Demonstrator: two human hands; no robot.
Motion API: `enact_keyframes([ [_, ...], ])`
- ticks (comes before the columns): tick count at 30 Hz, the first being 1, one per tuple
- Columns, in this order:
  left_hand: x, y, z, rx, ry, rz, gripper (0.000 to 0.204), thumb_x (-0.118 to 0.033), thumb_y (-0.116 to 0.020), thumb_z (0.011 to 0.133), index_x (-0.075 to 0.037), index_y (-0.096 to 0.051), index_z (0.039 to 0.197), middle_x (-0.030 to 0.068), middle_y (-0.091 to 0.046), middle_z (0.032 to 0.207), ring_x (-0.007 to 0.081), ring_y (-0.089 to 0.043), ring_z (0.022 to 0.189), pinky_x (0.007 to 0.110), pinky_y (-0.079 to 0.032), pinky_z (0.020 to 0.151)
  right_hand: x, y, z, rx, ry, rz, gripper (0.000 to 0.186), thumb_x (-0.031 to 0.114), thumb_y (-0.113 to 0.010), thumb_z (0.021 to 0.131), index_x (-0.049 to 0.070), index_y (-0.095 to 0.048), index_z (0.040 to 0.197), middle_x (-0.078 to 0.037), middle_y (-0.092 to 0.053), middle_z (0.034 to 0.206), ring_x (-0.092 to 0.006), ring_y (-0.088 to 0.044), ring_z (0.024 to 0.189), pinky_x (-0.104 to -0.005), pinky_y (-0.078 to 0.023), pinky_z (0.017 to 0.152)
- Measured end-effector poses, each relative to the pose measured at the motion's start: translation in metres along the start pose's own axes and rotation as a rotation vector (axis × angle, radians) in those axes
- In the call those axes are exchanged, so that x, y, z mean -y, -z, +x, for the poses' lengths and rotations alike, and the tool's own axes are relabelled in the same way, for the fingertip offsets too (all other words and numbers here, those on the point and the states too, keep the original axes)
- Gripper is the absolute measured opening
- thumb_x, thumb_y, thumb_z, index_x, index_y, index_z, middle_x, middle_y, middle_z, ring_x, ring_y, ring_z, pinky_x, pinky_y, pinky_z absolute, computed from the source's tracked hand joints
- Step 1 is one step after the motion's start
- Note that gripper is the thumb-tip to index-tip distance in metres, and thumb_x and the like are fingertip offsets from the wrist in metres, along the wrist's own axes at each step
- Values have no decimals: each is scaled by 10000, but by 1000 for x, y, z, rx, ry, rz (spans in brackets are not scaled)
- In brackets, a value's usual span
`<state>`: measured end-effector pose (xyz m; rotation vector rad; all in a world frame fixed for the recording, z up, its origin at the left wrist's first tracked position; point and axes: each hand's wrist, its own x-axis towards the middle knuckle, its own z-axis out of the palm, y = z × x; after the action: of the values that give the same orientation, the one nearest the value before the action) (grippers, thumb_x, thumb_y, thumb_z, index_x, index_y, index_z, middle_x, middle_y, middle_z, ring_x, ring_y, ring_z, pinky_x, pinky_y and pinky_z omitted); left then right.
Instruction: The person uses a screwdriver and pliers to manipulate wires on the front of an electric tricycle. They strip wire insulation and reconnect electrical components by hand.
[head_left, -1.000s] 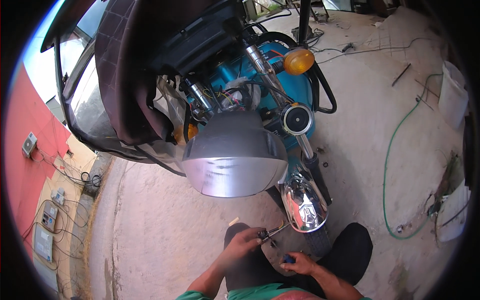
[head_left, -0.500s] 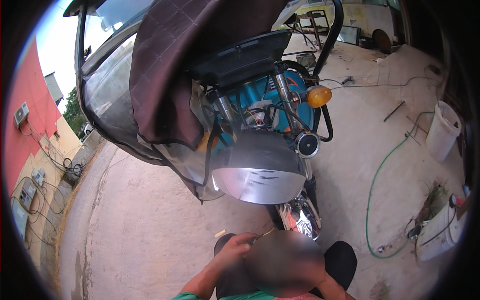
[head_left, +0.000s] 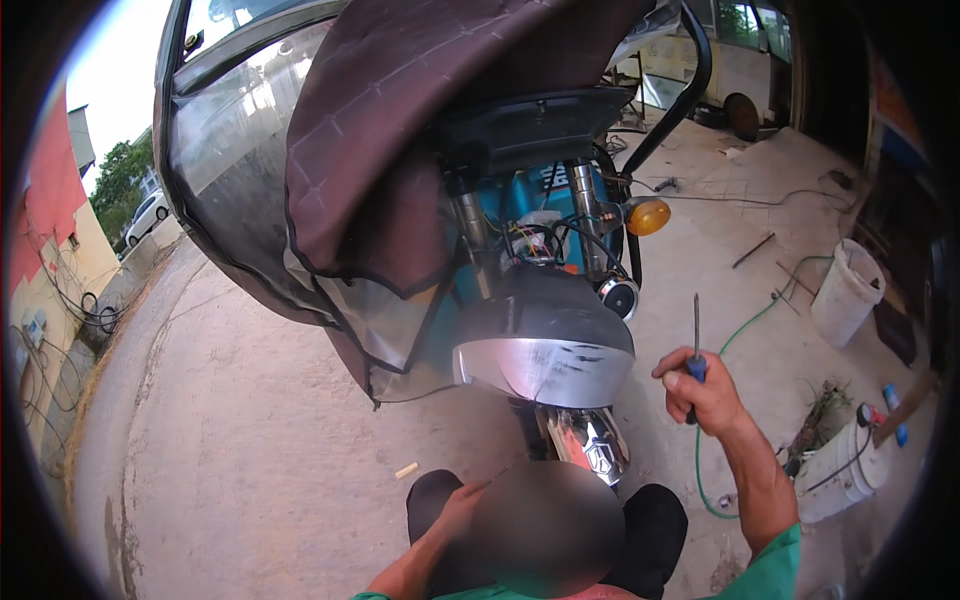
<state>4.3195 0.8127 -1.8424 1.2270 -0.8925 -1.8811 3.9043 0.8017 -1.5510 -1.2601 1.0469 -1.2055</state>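
My right hand (head_left: 712, 400) is raised beside the headlamp housing (head_left: 540, 365), gripping a blue-handled screwdriver (head_left: 696, 374) with its blade upward. Low over my lap, my left hand (head_left: 460, 505) has its fingers mostly behind a dark blurred patch, so what they hold is hidden. The silver housing sits above a chrome front fender (head_left: 590, 440), beneath exposed wires (head_left: 530, 240), two fork tubes and an orange indicator lamp (head_left: 648, 216).
A maroon canopy (head_left: 350, 170) with clear panels covers the vehicle's upper left. A white bucket (head_left: 840, 300), a second container (head_left: 840, 470), a green hose (head_left: 697, 460) and loose rods lie rightward. A small tan piece (head_left: 407, 469) lies on the concrete. A white car (head_left: 147, 218) stands far left.
My right hand has risen from the lap to the right of the housing with the screwdriver. My left hand is now further hidden. The view has shifted, putting the vehicle farther right in frame.
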Motion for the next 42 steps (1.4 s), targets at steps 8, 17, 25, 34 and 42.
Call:
enact_keyframes([
  [8,8,6,13,66,64,0,254,-133,-607,998,-17,-626,1223,50,-591,810,141,-538,645,282,-425,580,106,-46,108,3,124,-622,323,311,-701,935,-1,-689,1020,-37,-606,724,-110,-533,520,-263,-435,493],
  [17,9,9,18,94,48,117,314,-141,-630,984,0,-619,1265,43,-618,853,129,-550,678,272,-453,623,109,-84,167,-69,-131,-806,535,550,-761,856,25,-670,821,-34,-574,609,-132,-555,485,-264,-438,471],
  [25,0,4,19,101,46,146,318,-143,-636,979,-3,-628,1264,42,-627,859,129,-556,679,269,-457,624,90,-61,179,-35,7,-427,249,262,-783,888,58,-641,868,-21,-559,595,-111,-533,490,-251,-401,460],
  [34,6,14,22,108,14,149,314,-152,-650,970,-12,-638,1250,40,-632,859,127,-557,670,267,-451,609,84,-48,144,-94,-7,-516,168,194,-734,905,53,-645,892,-1,-580,670,-89,-520,519,-239,-400,487],
  [42,12,18,26,123,11,107,306,-138,-660,960,-10,-642,1238,36,-626,839,132,-556,668,273,-454,611,83,-37,141,-46,65,-644,230,256,-735,916,46,-650,876,-27,-618,729,-130,-573,575,-278,-442,525],
])
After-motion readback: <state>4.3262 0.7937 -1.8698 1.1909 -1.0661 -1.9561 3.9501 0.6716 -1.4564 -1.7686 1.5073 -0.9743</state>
